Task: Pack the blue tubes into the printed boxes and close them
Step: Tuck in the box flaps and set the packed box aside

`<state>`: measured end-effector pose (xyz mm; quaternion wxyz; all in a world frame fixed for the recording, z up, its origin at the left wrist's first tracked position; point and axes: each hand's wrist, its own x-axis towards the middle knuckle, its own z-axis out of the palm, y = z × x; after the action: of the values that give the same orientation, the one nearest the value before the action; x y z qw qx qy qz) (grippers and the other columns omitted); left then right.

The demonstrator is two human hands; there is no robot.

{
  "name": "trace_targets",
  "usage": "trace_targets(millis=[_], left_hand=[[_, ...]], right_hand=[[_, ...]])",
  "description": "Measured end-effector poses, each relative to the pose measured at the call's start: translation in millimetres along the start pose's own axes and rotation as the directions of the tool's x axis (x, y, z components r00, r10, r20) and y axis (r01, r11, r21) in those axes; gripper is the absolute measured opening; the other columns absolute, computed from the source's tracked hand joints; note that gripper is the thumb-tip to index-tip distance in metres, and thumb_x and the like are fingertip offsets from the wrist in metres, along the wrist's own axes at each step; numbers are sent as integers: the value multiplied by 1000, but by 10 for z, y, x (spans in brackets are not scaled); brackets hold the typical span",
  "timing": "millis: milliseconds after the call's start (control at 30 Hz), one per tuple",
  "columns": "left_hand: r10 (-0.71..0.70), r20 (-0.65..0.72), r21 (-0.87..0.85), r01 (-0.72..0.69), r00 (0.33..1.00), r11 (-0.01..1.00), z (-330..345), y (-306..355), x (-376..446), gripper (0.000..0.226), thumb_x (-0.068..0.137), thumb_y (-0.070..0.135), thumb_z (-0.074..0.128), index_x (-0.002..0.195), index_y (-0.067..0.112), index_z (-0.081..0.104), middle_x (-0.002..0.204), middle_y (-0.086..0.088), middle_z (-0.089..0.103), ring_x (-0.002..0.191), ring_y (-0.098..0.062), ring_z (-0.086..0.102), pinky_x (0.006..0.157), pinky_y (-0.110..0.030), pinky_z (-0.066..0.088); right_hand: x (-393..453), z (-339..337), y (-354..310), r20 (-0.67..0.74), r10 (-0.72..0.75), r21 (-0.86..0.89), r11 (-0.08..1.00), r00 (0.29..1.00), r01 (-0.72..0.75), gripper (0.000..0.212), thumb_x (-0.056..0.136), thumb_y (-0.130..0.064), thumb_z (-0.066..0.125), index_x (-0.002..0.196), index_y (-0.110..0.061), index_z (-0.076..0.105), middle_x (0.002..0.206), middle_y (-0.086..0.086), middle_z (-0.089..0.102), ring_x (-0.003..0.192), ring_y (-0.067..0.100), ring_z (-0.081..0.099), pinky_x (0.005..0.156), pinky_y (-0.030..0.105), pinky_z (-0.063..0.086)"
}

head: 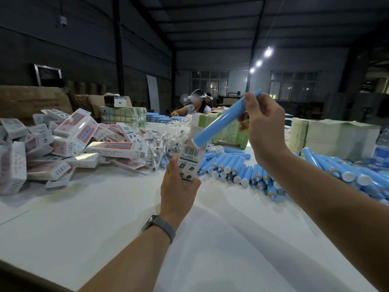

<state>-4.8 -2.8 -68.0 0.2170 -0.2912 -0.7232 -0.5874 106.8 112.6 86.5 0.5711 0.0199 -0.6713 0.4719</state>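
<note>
White card, printed: closed boxes are heaped at far left on the table. At centre, an open box is held upright, gripped at its lower end by the left hand. A blue tube is pinched at its crimped end by the right hand, cap end down at the box mouth. Step judged: insertion. Next, the tube should be aligned with the box axis, slid in, and the flap tucked. Loose tubes lie near at right; open tabletop is available below the hands.
</note>
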Motion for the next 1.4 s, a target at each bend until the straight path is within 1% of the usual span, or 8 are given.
trace_targets(millis=[133, 300, 467, 733, 900, 1100, 1267, 1400], left_hand=[[3, 5, -2, -3, 1000, 1000, -14, 24, -3, 67, 79, 12, 73, 136, 19, 37, 128, -3, 56, 107, -23, 56, 85, -41, 54], [60, 23, 22, -60, 998, 998, -25, 48, -19, 68, 79, 10, 74, 136, 20, 38, 129, -2, 55, 111, -23, 55, 87, -44, 55], [61, 28, 3, -61, 998, 998, -42, 54, -24, 66, 80, 9, 74, 136, 17, 41, 127, -2, 57, 111, -26, 57, 87, -48, 54], [9, 0, -16, -9, 1000, 1000, -53, 50, 10, 57, 84, 13, 76, 131, 15, 43, 126, -3, 62, 107, -23, 61, 85, -39, 54], [-25, -14, -36, 25, 1000, 999, -54, 54, 24, 55, 83, 13, 77, 127, 17, 44, 123, -2, 64, 105, -23, 63, 86, -38, 53], [5, -38, -45, -7, 999, 999, -52, 35, 30, 60, 84, 17, 80, 132, 15, 45, 115, -4, 67, 100, -26, 66, 83, -43, 55], [-38, -103, -41, 34, 994, 999, -42, -18, 70, 59, 84, 18, 79, 132, 18, 44, 116, -4, 66, 102, -25, 66, 83, -44, 55], [-141, -299, 0, 148, 944, 989, -141, -89, 153, 61, 87, 22, 76, 136, 19, 40, 134, -5, 56, 120, -31, 54, 93, -48, 48]], right_hand=[[44, 107, -53, -8, -81, -78, 994, 997, 80, 11, 103, -25, 51, 99, -16, 57, 83, 3, 61, 69, 13, 60, 57, 26, 52], [42, 192, -59, 93, -134, -226, 962, 987, 152, 8, 100, -31, 54, 94, -26, 56, 84, -1, 65, 78, 23, 67, 70, 50, 58], [-57, 317, 24, 183, -123, -285, 943, 975, 173, 11, 97, -30, 62, 94, -33, 51, 78, -9, 66, 77, 14, 68, 71, 44, 59], [-177, 467, 191, 226, -149, -302, 929, 963, 215, 25, 96, -30, 63, 109, -30, 41, 70, -13, 65, 58, 1, 62, 51, 22, 51], [-212, 535, 301, 264, -175, -433, 857, 949, 279, 17, 96, -36, 60, 104, -25, 51, 93, -14, 58, 95, 13, 54, 76, 31, 44], [-529, 537, 577, 460, -166, -580, 688, 872, 437, 28, 97, -37, 59, 107, -14, 71, 132, 6, 51, 127, 26, 37, 102, 36, 35], [-491, 638, 612, 424, -185, -521, 751, 886, 406, 22, 97, -34, 56, 108, -21, 68, 137, 5, 45, 129, 28, 34, 101, 38, 35], [-450, 797, 857, 340, -103, -447, 857, 935, 257, 27, 97, -31, 50, 119, -20, 60, 127, 2, 49, 119, 23, 44, 96, 36, 38]])
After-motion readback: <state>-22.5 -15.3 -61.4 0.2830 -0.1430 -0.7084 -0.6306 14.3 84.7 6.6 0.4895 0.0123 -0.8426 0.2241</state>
